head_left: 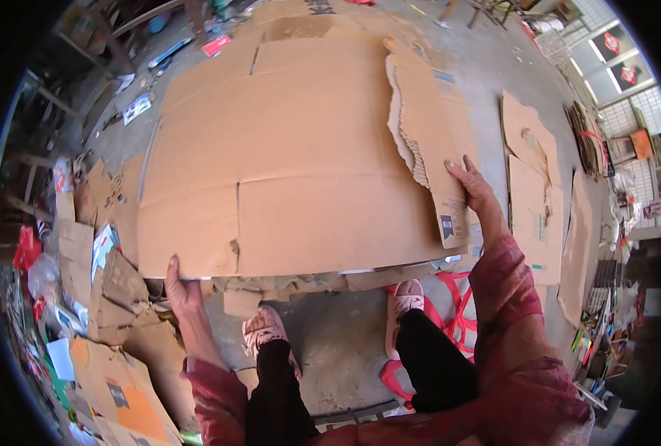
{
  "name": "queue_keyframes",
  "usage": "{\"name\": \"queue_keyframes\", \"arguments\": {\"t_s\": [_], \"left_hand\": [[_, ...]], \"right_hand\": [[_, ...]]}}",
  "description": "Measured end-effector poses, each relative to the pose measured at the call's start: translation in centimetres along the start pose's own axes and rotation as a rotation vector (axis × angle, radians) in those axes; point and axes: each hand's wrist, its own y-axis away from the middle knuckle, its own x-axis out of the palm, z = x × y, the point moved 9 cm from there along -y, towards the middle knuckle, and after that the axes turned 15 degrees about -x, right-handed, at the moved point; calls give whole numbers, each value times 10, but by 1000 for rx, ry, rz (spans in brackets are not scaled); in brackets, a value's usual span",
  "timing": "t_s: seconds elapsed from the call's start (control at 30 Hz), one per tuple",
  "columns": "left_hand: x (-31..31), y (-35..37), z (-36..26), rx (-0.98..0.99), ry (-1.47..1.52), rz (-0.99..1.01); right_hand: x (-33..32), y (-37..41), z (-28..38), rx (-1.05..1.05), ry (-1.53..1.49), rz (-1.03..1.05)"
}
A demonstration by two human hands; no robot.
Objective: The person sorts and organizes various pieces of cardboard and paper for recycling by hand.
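Note:
A large flat cardboard sheet (300,141) spreads out in front of me, creased across its middle, on top of a stack of other cardboard. My left hand (185,291) grips its near left corner, thumb on top and fingers hidden underneath. Along its right side lies a narrower cardboard piece (419,111) with a ragged torn edge and a dark printed label. My right hand (477,189) holds that piece by its right edge, the thumb lying on its face. Crumpled cardboard layers (293,284) show beneath the sheet's near edge.
Pink-red strapping (457,312) lies on the floor by my right foot. More flattened cardboard (535,193) rests at the right, and cut boxes (122,390) are heaped at the lower left. Plastic bags (42,273) and scraps line the left side. Wooden furniture legs (196,22) stand at the back.

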Motion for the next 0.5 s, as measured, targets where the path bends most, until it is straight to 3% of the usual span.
{"name": "queue_keyframes", "arguments": {"t_s": [0.07,0.13,0.23,0.3,0.4,0.5], "left_hand": [[17,14,-10,79,-53,30],[30,27,-23,167,-107,53],[33,40,-29,209,-170,-16],[33,44,-19,182,-117,-58],[39,39,0,47,-31,80],[48,41,17,-100,63,175]], "right_hand": [[-3,-6,6,10,-5,18],[4,-12,24,-106,305,131],[17,2,46,-117,272,169],[19,-2,35,-184,215,188],[4,-8,6,-143,401,90],[9,-4,11,-106,383,107]]}}
